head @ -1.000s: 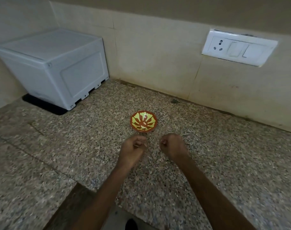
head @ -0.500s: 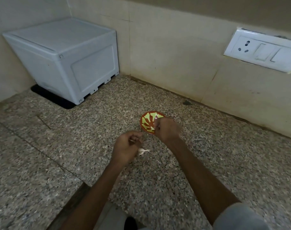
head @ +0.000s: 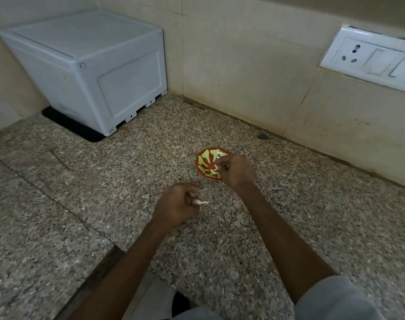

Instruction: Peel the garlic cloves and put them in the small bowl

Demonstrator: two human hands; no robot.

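Fingers [head: 223,160] of right hand [head: 238,173] pinch a pale garlic clove [head: 216,167] just above the small bowl [head: 205,161]. Left hand [head: 177,204] grips a white garlic piece [head: 199,202], clove or skin unclear. Risk: release off-centre, clove bounces off rim onto granite counter [head: 127,181].

One small bowl [head: 202,161]; two grips [head: 176,204] [head: 237,172]; two garlic bits [head: 200,202] [head: 216,167]; one white box [head: 88,72]; one socket panel [head: 370,58].

Dim, flat indoor light with soft shadows, wide-angle bending at edges, right hand [head: 237,173] slightly blurred.
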